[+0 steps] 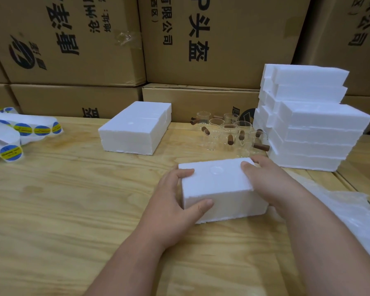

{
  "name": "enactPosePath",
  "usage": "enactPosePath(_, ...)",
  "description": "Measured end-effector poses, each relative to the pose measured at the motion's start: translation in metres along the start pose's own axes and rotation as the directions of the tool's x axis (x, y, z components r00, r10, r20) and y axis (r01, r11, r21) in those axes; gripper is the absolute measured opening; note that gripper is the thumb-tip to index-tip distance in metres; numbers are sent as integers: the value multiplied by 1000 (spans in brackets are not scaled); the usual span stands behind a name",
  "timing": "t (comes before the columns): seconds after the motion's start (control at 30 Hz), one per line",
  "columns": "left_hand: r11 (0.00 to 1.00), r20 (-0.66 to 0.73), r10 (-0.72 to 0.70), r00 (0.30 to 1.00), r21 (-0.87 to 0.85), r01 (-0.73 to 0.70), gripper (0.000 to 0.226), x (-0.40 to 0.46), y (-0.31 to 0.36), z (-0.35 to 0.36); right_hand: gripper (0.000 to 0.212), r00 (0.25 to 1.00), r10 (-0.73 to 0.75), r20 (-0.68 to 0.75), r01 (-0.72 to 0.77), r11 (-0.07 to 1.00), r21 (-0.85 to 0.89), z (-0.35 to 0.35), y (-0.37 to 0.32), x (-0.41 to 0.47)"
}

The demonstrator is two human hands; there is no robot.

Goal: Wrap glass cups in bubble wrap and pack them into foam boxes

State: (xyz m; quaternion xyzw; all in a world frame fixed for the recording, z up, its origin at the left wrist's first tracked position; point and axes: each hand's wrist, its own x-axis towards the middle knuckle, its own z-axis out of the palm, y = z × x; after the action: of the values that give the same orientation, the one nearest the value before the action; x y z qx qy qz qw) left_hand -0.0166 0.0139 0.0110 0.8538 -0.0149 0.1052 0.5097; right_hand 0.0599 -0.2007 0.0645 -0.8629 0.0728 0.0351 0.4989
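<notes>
A: Wooden bench (73, 199), cartons behind. Why's our left hand (175, 199) and right hand (271, 184) clamping that foam box (218, 189)?

B: Each grip holds one end, probably steadying it. Glass cups (229, 133) wait behind.

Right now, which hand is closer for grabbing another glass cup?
Probably the right hand. It grips the right end of the foam box, and the glass cups stand just beyond it, to the right of centre. The left hand grips the box's left end, farther from them.
</notes>
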Motion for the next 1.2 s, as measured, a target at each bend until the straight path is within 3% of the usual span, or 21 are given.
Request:
enactPosePath(0.1, 980, -226, 121, 966, 183, -80, 46, 1, -1, -10, 54, 995, -5, 99, -7, 993, 122, 18, -8, -6)
enactPosePath(0.17, 945, -361, 171, 917, 325, -48, 52, 2, 1, -14, 61, 978, 2, 207, -44, 979, 199, 37, -16, -16)
enactPosePath(0.3, 870, -352, 130, 927, 489, 64, 70, -1, 10, -4, 79, 981, -115, 157, 70, 961, 267, 78, -19, -28)
enactPosePath(0.37, 865, -343, 78, 936, 491, 108, 73, -3, 13, 0, 80, 982, -143, 124, 91, 932, 352, 91, -18, -35)
enactPosePath(0.43, 886, -370, 48, 928, 445, 132, 71, -2, 13, -1, 62, 965, -233, 119, 163, 893, 420, 105, -10, -37)
enactPosePath(0.57, 931, -384, -51, 922, 315, 183, 69, 6, 6, -9, 37, 889, -382, 251, 235, 853, 467, 116, -3, -32)
enactPosePath(0.67, 923, -399, -90, 913, 310, 227, 79, 13, -3, -14, 42, 853, -391, 346, 218, 869, 444, 114, -2, -28)
enactPosePath(0.93, 852, -552, 13, 834, 443, 280, 67, 39, -29, -25, 35, 861, -436, 263, 365, 889, 277, 121, 4, -34)
enactPosePath(1.2, 821, -620, 38, 784, 466, 329, 65, 75, -64, -64, 25, 889, -416, 190, 340, 879, 334, 125, 9, -24)
